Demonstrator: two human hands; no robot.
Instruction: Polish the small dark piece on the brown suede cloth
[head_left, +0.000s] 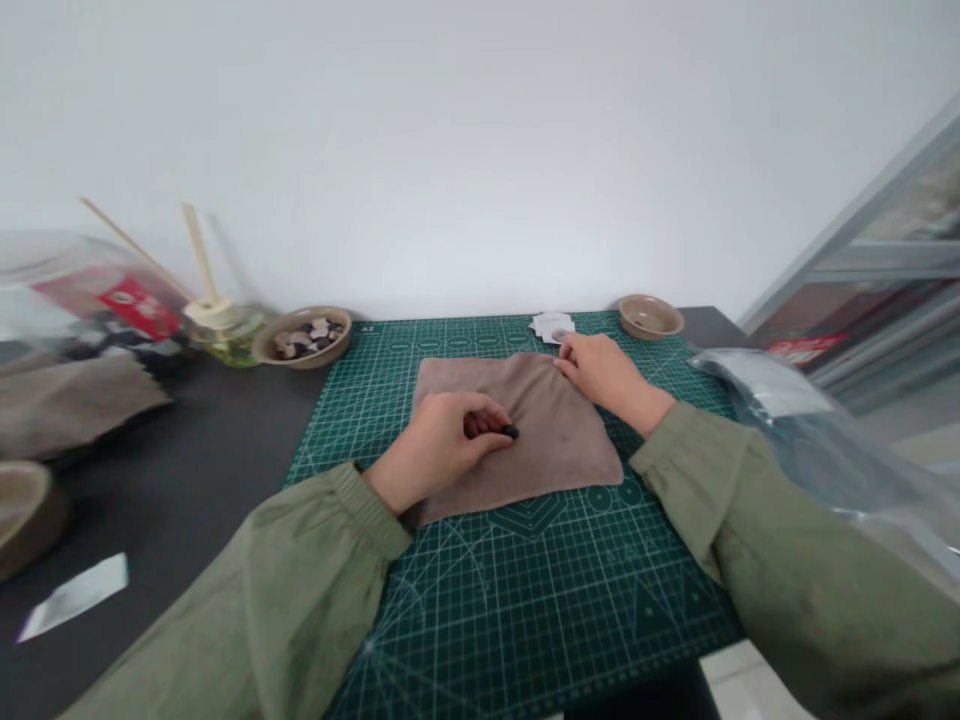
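Left hand (450, 435) pinching a small dark piece (511, 432) between thumb and fingertips, right over the middle of the cloth (562, 445); whether the piece touches the fabric, the view won't settle. Right hand (604, 372) up at the cloth's far right edge, fingertips on it; a true pinch or a light rest, I can't tell; creases run through the fabric near those fingers, and there's the danger!

Any tug from the right hand could drag the cloth across the mat (525, 610), shifting the surface under the piece; a ridge there could tip it or set it rolling. The hold on the piece looks small, only the tips; a slight slip could drop it, and dark on brown it might hide in a fold.

Just beyond the right hand, the cards (553, 326) lie loose; a careless knuckle could scatter them. The right sleeve (780, 510) runs close to the clear bag (825, 430); a snag could pull that plastic inward. The bowls, left (336, 350) and right (660, 328), sit well apart from both hands; less to fear there, I'd judge.
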